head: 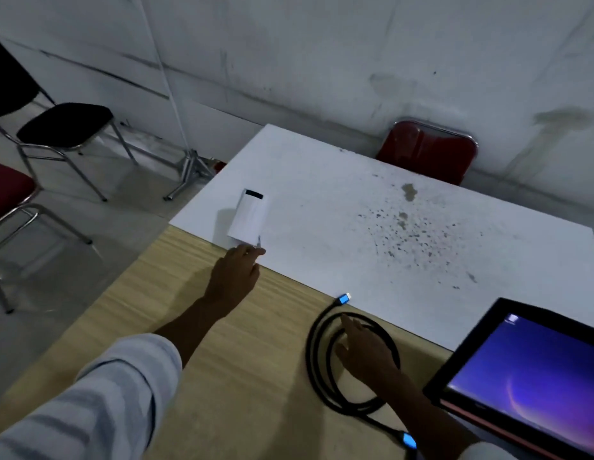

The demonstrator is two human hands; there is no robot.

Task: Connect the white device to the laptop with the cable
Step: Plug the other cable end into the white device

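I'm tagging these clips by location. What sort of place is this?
Probably a plain office or meeting room: metal-framed padded chairs, a bare scuffed wall, and a work table holding a laptop and cable.

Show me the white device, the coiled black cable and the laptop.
white device [249, 216]: head view, middle of its white face.
coiled black cable [317, 370]: head view, left side of the coil.
laptop [534, 373]: head view, lit screen.
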